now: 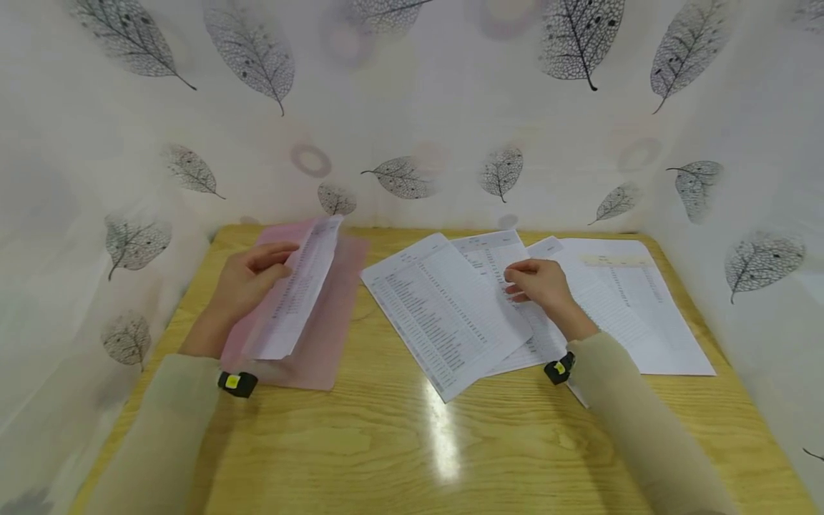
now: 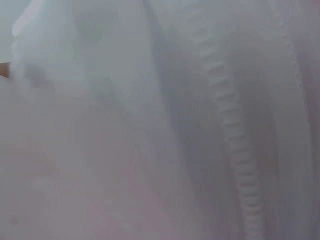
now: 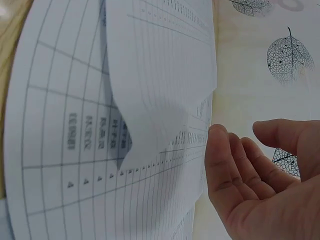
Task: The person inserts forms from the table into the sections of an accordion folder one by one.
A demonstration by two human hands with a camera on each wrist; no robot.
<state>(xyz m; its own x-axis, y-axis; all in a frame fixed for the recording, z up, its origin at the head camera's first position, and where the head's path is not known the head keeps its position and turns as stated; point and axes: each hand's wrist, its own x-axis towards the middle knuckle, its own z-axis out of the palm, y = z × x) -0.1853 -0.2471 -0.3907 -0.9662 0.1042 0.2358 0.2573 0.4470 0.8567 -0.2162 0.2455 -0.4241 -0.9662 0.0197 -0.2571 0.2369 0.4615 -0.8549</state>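
Your left hand (image 1: 247, 279) grips tilted printed sheets (image 1: 302, 293), partly hiding the pink folder (image 1: 337, 322); blur swallows its wrist view. Your right hand (image 1: 539, 285) is released, covering some spread papers (image 1: 444, 307).

Office-like corner: wooden table (image 1: 322, 443) with printed papers (image 1: 444, 315), leaf-print sheeting (image 1: 444, 100) on three sides.

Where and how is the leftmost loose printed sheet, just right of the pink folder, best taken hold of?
Probably by its near corner, pinched from the person's side: the printed sheet lies slanted on top of the next sheet, and that corner points towards the person, over the wooden table.
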